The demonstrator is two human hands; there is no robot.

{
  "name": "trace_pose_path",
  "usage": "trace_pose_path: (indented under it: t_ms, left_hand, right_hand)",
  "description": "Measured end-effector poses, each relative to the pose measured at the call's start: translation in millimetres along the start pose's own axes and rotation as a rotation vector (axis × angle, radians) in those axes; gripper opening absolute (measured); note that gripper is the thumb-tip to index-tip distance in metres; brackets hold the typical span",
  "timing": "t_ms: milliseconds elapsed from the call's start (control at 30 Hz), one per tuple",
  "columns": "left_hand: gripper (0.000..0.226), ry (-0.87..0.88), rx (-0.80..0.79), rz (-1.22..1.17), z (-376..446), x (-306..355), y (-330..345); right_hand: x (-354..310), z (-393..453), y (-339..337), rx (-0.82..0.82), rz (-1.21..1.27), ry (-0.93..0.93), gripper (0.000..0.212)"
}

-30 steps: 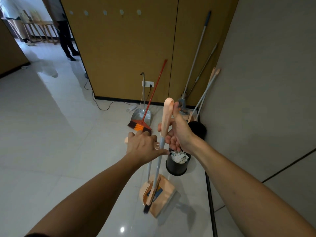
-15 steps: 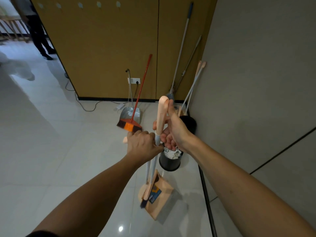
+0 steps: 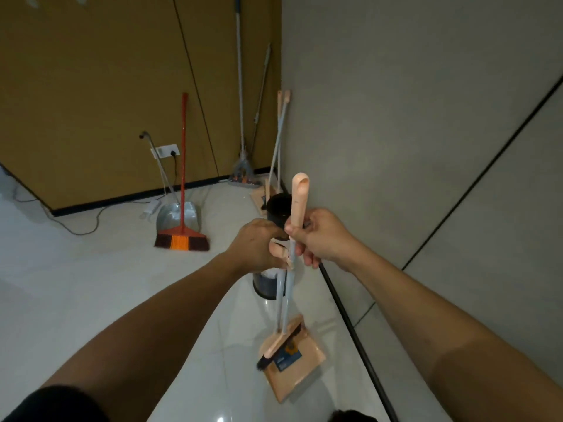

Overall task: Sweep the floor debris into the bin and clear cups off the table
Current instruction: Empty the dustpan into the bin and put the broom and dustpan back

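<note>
Now both hands (image 3: 292,243) grip broom (image 3: 297,208) and dustpan (image 3: 300,371) handles

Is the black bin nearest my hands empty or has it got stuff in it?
Not empty: white crumpled material shows at the top of the bin, just beneath the left hand. How full it is cannot be told.

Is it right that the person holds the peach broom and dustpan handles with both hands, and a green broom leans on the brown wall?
Not quite. In the head view the broom leaning on the brown wall is red, not green. The rest holds: the left hand and right hand both hold the peach handles.
</note>
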State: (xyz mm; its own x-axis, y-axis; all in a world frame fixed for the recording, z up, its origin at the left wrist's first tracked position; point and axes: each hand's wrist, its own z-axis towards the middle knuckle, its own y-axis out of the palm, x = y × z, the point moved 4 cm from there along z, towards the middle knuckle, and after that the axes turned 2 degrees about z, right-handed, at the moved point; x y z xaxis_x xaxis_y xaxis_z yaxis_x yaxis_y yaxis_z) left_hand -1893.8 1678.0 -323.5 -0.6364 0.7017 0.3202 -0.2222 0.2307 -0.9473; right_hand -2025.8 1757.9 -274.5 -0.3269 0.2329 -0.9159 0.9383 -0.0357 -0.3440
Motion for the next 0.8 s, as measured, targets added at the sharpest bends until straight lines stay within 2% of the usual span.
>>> trace_pose_path:
  t_ms: [67, 167, 367, 567, 633, 700, 800]
  left_hand:
    - [0.049, -0.009, -0.014, -0.085, 21, 9, 11]
    - [0.025, -0.002, -0.097, -0.212, 53, 29, 30]
    - [0.030, 0.058, -0.227, -0.230, 106, 67, 59]
    - [0.034, 0.062, -0.319, -0.237, 156, 76, 93]
    - [0.030, 0.124, -0.360, -0.222, 176, 78, 102]
    - [0.014, 0.221, -0.399, -0.206, 195, 78, 110]
    - [0.009, 0.379, -0.476, -0.226, 215, 78, 124]
  right_hand:
    - [17, 1, -19, 0.095, -0.062, 0.008, 0.012]
    - [38, 6, -46, 0.221, -0.218, 0.007, 0.021]
    - [82, 17, -87, 0.446, -0.006, 0.131, 0.024]
    - [107, 35, -113, 0.527, -0.094, 0.212, 0.029]
    - [116, 43, -117, 0.559, -0.111, 0.274, 0.030]
    - [127, 48, -120, 0.612, -0.082, 0.354, 0.033]
    - [144, 48, -114, 0.722, -0.036, 0.462, 0.034]
